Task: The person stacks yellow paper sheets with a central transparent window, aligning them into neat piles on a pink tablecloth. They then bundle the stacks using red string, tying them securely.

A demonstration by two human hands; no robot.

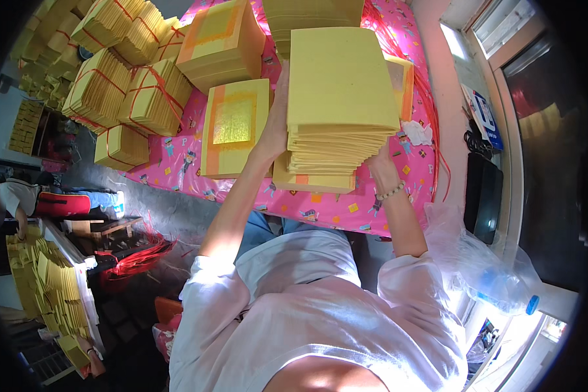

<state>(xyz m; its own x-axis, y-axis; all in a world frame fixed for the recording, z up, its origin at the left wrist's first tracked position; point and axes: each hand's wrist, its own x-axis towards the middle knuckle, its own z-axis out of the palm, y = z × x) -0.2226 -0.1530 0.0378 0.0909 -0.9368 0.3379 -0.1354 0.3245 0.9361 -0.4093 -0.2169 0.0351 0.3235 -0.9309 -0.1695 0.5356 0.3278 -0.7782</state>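
Note:
Between my two hands is a thick stack of yellow paper [343, 81], its near edges fanned into uneven layers. My left hand [278, 124] presses against the stack's left side. Low on the right side, my right hand [379, 157] grips it, most of its fingers hidden by the paper; a beaded bracelet circles that wrist. Under the held stack, part of another paper pile [315, 183] shows on the pink patterned tablecloth [366, 212]. Left of my left hand lies a pile with a gold foil square [235, 124] on an orange patch.
A taller foil-marked pile [221, 46] and red-tied bundles [98, 88] fill the table's left. Red plastic strands [426, 98] run down the right edge beside crumpled white tissue [417, 133]. A bottle in clear plastic [503, 287] is lower right. At far left, another person [23, 199] is near more paper.

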